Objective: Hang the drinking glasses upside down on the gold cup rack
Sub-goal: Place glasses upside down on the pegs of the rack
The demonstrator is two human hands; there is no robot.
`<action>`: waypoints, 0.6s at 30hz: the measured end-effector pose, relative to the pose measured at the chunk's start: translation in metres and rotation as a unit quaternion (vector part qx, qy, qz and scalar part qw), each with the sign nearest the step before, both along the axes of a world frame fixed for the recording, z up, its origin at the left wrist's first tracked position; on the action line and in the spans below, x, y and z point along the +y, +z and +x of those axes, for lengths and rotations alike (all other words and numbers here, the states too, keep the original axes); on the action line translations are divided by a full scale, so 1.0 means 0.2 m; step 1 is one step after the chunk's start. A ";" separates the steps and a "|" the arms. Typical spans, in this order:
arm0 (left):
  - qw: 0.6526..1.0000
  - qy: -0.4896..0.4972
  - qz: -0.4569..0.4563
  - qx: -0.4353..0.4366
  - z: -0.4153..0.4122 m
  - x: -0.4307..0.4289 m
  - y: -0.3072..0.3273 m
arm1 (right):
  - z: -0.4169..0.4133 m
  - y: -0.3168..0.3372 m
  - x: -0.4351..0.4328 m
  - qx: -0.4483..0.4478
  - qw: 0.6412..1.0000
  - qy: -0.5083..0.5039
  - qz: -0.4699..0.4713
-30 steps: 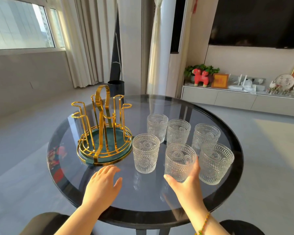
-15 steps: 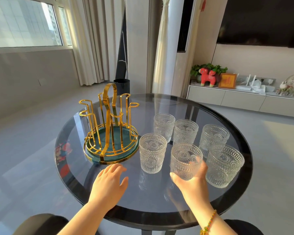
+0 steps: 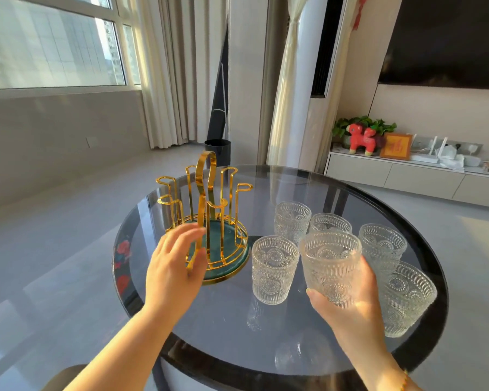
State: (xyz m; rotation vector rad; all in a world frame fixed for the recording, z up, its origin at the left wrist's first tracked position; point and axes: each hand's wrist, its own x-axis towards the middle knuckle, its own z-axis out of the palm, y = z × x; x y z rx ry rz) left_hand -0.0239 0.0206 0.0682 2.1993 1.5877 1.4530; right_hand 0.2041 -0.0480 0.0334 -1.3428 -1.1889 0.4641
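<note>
The round glass table (image 3: 237,334) fills the lower middle of the frame and carries everything you need, so nothing has to be fetched from elsewhere. Left of centre stands the gold cup rack (image 3: 206,215) on its green base, every prong bare; no glass hangs there yet, so the task looks to be at its very start.

To the right of centre the drinking glasses cluster close together, all mouth-up: the nearest free one (image 3: 274,270) stands just beside the rack's base, with others behind and one at the lower right (image 3: 407,297).

Your right hand (image 3: 353,311) is wrapped around the lower part of one glass (image 3: 331,263), upright and seemingly raised off the table, thumb on the near side. Held low like that, you leave the rim free, which should help when you turn it over onto a prong.

Your left hand (image 3: 172,272) is open with fingers spread, in front of the rack's near edge, probably to steady it; I cannot tell whether it touches.
</note>
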 end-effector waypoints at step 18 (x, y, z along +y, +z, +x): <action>0.994 -0.003 -0.058 0.094 -0.25 0.40 0.16 | -0.21 0.79 0.41 -0.383 0.900 0.140 -0.155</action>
